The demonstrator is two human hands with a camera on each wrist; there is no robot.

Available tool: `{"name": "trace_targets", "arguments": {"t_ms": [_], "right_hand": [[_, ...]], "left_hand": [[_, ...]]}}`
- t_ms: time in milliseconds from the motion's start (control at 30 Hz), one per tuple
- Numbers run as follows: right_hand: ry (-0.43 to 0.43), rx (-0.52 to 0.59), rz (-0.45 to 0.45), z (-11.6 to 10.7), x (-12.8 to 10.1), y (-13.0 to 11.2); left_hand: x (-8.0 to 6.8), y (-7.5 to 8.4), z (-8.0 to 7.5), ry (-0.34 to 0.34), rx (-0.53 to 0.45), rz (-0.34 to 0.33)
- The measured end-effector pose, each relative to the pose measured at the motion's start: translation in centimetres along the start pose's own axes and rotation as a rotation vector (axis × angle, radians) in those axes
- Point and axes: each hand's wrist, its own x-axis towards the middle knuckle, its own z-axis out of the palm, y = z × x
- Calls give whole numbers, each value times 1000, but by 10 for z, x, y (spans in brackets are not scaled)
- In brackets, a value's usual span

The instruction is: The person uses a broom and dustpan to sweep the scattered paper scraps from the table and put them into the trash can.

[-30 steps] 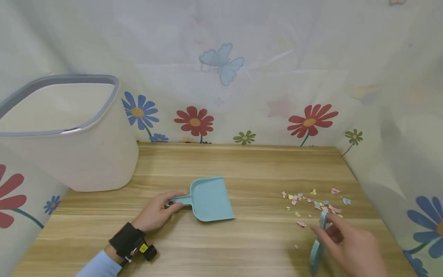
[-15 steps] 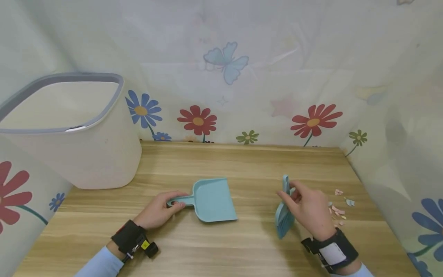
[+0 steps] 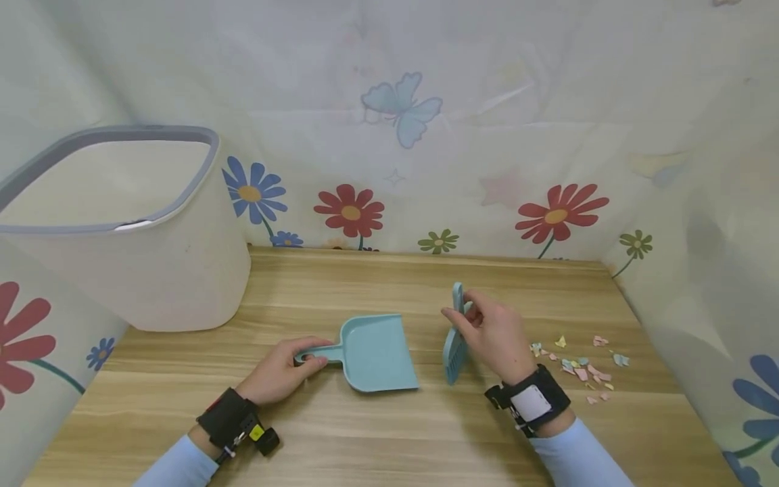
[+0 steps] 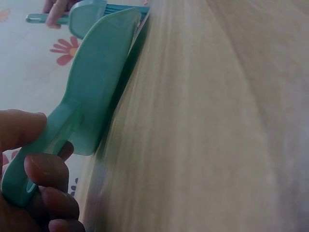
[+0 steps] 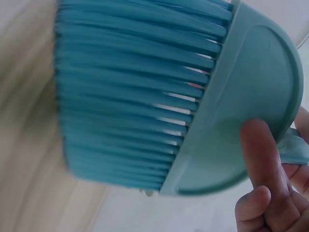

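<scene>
I am gripping the dustpan (image 3: 372, 352) by its handle with my left hand (image 3: 276, 373), keeping it flat on the worktop (image 3: 377, 433). My right hand (image 3: 496, 333) is pinching the brush (image 3: 454, 336) near its handle, bristles hanging down just right of the pan. Both are looking like light, stiff plastic; the bristles seem soft. Paper scraps (image 3: 578, 365) are lying further right
</scene>
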Motion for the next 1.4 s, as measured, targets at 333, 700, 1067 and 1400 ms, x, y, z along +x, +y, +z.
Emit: {"name": "trace_targets", "arguments": {"t_ms": [333,700,1067,1400], "right_hand": [[107,62,-37,-50,6,14],[98,-316,-153,-71,-7,35],[40,-289,-157,-32,-4,29],[50,-167,-172,-7,12,3]], "left_hand": [[0,2,-4,28,-5,-8],[-1,-4,-4,37,-3,-25],[-2,-5,-2,32,-5,-4],[1,-2,1,16,-9,5]]}}
